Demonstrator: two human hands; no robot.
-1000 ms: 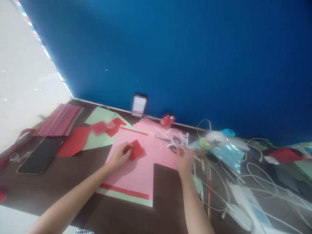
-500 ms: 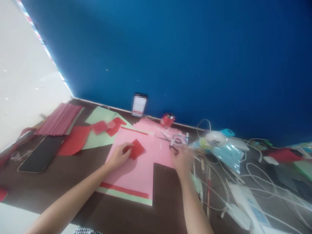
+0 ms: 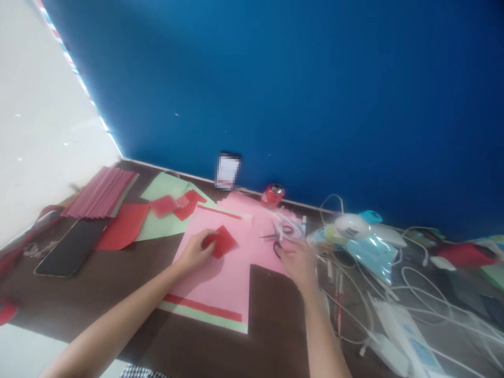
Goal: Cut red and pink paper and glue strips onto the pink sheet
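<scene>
My left hand (image 3: pixel 197 251) pinches a small folded red paper (image 3: pixel 225 241) between thumb and fingers, above a pink sheet (image 3: pixel 220 283). That sheet has red strips along its top and bottom and a pale green edge below. To the right, my right hand (image 3: pixel 298 262) has its fingers on the dark handles of a pair of scissors (image 3: pixel 277 245). The blades are parted and point left over more pink paper (image 3: pixel 258 254). Blur hides exactly how the fingers sit in the handles.
At left lie a black phone (image 3: pixel 71 249), pleated pink paper (image 3: pixel 102 191), red paper (image 3: pixel 124 226) and green paper (image 3: pixel 163 184). A red tape roll (image 3: pixel 273 195) and an upright phone (image 3: pixel 227 170) stand near the blue wall. Tangled white cables (image 3: pixel 425 294) and a blue packet (image 3: pixel 372 252) fill the right.
My right hand has shifted slightly right and down, and the scissors have turned, their blades now wider apart. My left hand keeps the red paper in about the same place.
</scene>
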